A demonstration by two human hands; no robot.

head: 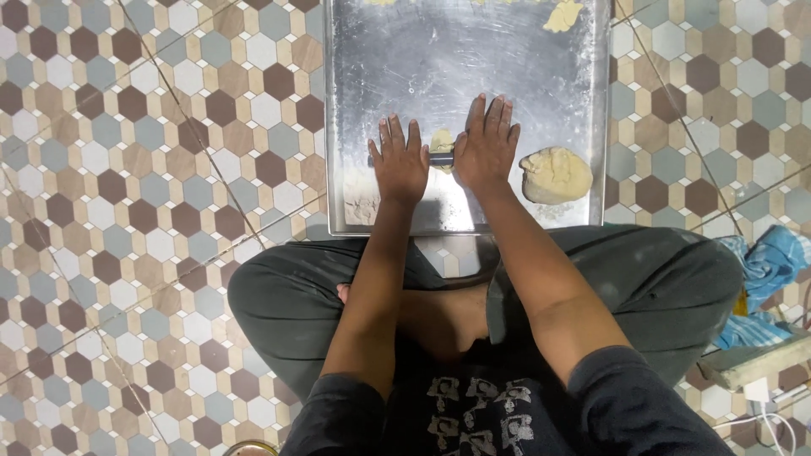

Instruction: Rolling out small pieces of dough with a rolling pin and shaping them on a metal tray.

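Both palms flat, fingers spread: left hand [400, 162] and right hand [485, 148] pressing dark slim metal rolling pin [440, 158] over small soft pale dough piece [442, 140]; probably sticky, easily torn.

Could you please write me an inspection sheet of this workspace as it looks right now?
Surface: metal tray on a hexagon-tiled floor; flour dusting near its front left corner.
Job's things: dark rolling pin lying across a small dough piece; larger dough lump to the right, apart from the pin.
Clutter: dough scraps at the tray's far edge.
Hands: left hand and right hand pressed flat on the pin, fingers extended.
Cables: white charger and cable at lower right.
Surroundings: blue cloth and wooden board to the right; the person sits cross-legged.
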